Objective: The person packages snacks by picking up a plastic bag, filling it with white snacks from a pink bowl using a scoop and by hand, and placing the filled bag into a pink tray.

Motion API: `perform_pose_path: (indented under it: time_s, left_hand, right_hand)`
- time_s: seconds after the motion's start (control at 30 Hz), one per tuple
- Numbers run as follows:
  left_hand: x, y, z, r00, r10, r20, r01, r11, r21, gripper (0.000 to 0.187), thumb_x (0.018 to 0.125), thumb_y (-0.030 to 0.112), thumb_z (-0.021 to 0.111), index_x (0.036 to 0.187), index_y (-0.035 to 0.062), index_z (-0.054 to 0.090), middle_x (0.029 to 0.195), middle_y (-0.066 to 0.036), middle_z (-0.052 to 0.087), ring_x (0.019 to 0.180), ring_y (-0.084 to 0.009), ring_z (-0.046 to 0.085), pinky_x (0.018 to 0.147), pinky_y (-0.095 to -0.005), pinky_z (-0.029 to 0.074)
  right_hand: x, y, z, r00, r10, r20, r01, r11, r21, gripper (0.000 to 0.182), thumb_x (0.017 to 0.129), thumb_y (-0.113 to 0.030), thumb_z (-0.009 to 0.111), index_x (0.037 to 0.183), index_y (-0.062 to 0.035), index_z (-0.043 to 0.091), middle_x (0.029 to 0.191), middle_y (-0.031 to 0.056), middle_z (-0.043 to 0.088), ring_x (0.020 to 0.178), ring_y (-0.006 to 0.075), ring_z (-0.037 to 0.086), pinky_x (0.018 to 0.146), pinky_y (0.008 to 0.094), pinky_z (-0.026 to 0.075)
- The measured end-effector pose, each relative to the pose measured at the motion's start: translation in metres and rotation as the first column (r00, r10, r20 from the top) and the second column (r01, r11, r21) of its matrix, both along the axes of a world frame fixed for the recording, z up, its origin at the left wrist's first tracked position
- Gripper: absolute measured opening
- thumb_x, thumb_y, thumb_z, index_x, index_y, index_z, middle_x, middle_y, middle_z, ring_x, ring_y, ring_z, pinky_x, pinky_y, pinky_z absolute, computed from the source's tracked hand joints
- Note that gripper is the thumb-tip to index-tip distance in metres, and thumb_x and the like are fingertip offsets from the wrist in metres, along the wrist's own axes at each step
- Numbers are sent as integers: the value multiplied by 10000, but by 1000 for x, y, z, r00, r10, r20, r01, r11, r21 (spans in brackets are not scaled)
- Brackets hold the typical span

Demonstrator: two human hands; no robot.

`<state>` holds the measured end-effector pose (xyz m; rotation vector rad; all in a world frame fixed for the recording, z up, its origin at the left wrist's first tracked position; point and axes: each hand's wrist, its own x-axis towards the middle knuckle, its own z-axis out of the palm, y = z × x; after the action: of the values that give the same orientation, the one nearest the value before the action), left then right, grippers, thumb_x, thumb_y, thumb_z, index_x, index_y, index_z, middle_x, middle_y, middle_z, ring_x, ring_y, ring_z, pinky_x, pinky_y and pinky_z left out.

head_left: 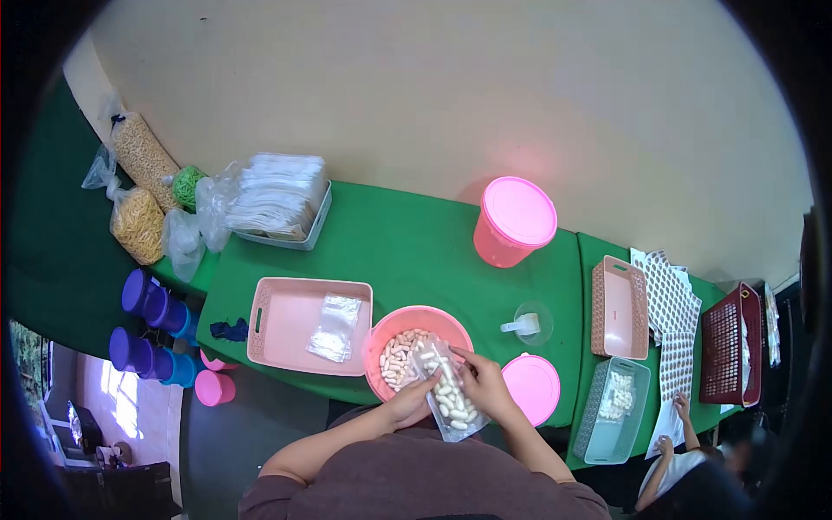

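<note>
A clear plastic bag point(451, 400) of white, oblong, capsule-like pieces is held in front of my body. My left hand point(411, 404) grips its left side near the middle. With its fingers closed at the upper right edge, my right hand point(485, 386) holds the same bag. Just behind the bag stands a round pink tub point(450, 321) with pale pinkish oblong pieces point(400, 351) in it; the bag hides part of its front. To its left, a pink tray point(283, 342) contains a stack of clear bags point(335, 326).
A pink lid point(530, 390) lies right of my hands, near a small clear bowl with a white scoop point(523, 325). Farther back are a lidded pink canister point(513, 222) and a basket of white packets point(279, 195). At right, another person's hands point(672, 442) work near a teal basket point(643, 407).
</note>
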<state>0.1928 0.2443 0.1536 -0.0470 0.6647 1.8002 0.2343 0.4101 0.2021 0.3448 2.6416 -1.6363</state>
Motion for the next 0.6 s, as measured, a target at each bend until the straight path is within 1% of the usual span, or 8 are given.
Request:
perform_pose_path:
  time_s: [0.23,0.3,0.33,0.4,0.43,0.5,0.53,0.6]
  left_hand:
    - [-1,3,2,999,38,12,-38,999,6,514,1012,386,339,1398,47,313,1375,-113,435,1275,-236,438,1081,-414,343]
    - [-3,1,3,995,85,48,-87,995,38,511,1014,376,341,1403,46,307,1379,-117,430,1275,-234,436,1087,-413,336]
    - [-5,0,2,995,84,45,-86,996,39,511,1014,376,341,1403,46,307,1379,-117,430,1275,-234,436,1087,-413,336]
    - [-10,-2,9,953,136,-272,-160,985,-65,538,1014,390,337,1419,42,276,1391,-119,408,1286,-222,413,1083,-393,328]
    - [-12,-4,16,952,133,-274,-157,985,-65,538,1014,390,337,1419,42,276,1391,-119,408,1286,-222,413,1083,-393,328]
    - [-16,-8,38,678,97,-728,-294,944,-149,500,1003,343,427,1394,49,324,1304,-95,462,1211,-196,454,1028,-367,365]
    - [-19,-10,49,680,95,-727,-290,946,-148,500,1003,343,427,1394,49,324,1304,-95,462,1211,-196,454,1028,-367,365]
    - [-26,-13,69,479,112,-871,-269,963,-24,519,982,358,472,1361,32,335,1238,-102,482,1188,-201,455,1007,-359,364]
  right_hand:
    - [5,2,-9,984,-12,-178,24,997,69,361,867,9,534,1220,-39,591,848,147,652,664,149,563,643,285,469]
    - [5,0,0,984,40,-175,-29,998,64,354,875,-13,540,1228,-27,568,1001,227,643,789,305,651,738,352,499]
    - [5,-1,0,983,39,-178,-28,998,65,354,875,-13,540,1228,-27,568,1001,227,643,789,305,651,738,352,499]
    - [5,-2,-1,976,-29,-216,31,999,8,374,879,-32,559,1252,-25,553,882,171,631,679,197,588,673,321,477]
    - [5,-4,0,975,-32,-218,34,999,7,374,879,-32,559,1252,-25,553,882,171,631,679,197,588,673,321,477]
    - [6,-9,6,929,-148,-341,99,983,-155,385,873,-52,600,1253,-18,557,817,89,559,705,115,506,683,275,436]
    - [5,-10,10,929,-151,-339,104,983,-153,385,873,-52,600,1253,-18,557,817,89,559,705,115,506,683,275,436]
    - [-1,-11,22,905,-245,-348,13,833,-553,391,852,-57,643,1230,-3,563,825,52,512,799,108,505,745,263,419]
